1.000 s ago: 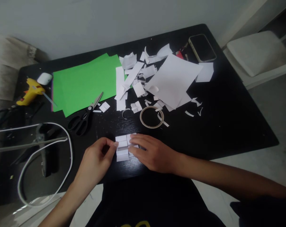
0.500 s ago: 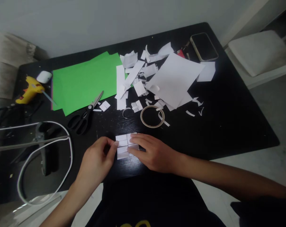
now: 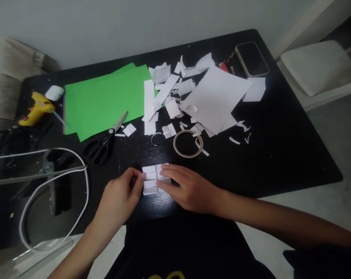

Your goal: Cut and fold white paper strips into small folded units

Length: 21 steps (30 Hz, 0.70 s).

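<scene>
Low on the black table (image 3: 280, 155) lies a small white folded paper (image 3: 150, 176), divided by creases or slits into several flaps. My left hand (image 3: 121, 192) pinches its left edge between thumb and curled fingers. From the right, my right hand (image 3: 191, 189) rests on the paper with fingers stretched out and apart, covering part of its right half. A ring of tape (image 3: 175, 150) lies just beyond the paper. To the upper left of my left hand are black-handled scissors (image 3: 101, 146), their blades over the green sheets (image 3: 105, 99).
Paper scraps (image 3: 160, 93) and larger white sheets (image 3: 217, 99) lie toward the back. A phone (image 3: 252, 59) sits at the far right corner. On the left are a yellow glue gun (image 3: 36, 110), a white case (image 3: 54, 93) and a looped white cable (image 3: 87, 190).
Both hands stay in place on the folded paper. The view has shifted very slightly; nothing on the table has visibly moved.
</scene>
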Available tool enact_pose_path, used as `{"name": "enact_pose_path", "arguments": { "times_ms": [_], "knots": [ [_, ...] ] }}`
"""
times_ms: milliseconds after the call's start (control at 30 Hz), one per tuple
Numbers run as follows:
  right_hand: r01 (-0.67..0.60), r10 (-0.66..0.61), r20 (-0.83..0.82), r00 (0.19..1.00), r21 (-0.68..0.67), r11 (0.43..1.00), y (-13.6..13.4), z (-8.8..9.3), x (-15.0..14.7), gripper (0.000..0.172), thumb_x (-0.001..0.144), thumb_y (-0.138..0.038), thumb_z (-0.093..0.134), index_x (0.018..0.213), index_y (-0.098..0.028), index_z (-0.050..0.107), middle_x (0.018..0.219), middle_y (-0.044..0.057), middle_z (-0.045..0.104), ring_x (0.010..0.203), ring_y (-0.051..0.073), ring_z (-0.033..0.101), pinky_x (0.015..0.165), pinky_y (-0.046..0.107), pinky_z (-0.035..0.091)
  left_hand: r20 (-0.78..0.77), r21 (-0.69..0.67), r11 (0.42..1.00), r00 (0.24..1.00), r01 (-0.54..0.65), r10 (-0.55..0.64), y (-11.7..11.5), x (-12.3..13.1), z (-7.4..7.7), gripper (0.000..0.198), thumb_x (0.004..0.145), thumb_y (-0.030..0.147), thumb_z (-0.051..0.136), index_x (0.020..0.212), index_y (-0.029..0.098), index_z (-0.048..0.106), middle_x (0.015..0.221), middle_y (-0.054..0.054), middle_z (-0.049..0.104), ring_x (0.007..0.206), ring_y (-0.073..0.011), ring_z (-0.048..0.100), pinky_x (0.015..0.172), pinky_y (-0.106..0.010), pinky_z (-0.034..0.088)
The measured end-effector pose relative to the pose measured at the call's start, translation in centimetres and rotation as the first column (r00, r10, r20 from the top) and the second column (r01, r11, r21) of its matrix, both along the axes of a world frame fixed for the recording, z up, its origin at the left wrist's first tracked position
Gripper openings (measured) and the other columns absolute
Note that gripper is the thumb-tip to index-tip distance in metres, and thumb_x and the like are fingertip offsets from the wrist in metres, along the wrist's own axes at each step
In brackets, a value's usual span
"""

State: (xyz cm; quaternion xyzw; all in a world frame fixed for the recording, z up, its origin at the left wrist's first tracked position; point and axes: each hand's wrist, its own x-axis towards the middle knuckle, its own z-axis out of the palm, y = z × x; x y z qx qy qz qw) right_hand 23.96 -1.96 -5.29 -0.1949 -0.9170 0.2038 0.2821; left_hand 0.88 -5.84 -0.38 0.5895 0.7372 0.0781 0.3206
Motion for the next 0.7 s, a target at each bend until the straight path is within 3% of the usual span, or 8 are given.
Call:
{"name": "enact_pose_path", "arguments": {
  "times_ms": [333, 700],
  "knots": [
    [0.005, -0.006, 0.016, 1.000, 0.038, 0.999, -0.11, -0.32, 0.04, 0.028, 0.101, -0.007, 0.055, 0.123, -0.008, 0.072, 0.126, 0.019, 0.070, 0.130, 0.029, 0.063, 0.111, 0.047, 0.058, 0.125, -0.098, 0.995, 0.992, -0.009, 0.021, 0.13, -0.25, -0.09, 0.029, 0.098, 0.050, 0.047, 0.086, 0.025, 0.057, 0.056, 0.004, 0.066, 0.051, -0.0201, 0.068, 0.058, -0.030, 0.049],
    [-0.007, 0.007, 0.003, 1.000, 0.009, 1.000, 0.00, -0.17, 0.02, 0.028, 0.100, -0.006, 0.057, 0.124, -0.007, 0.072, 0.125, 0.021, 0.070, 0.129, 0.029, 0.063, 0.111, 0.046, 0.057, 0.092, -0.057, 0.998, 0.996, -0.008, 0.013, 0.17, 0.46, -0.01, 0.025, 0.097, 0.047, 0.047, 0.086, 0.026, 0.055, 0.054, 0.004, 0.065, 0.049, -0.0212, 0.068, 0.059, -0.032, 0.049]
  ]
}}
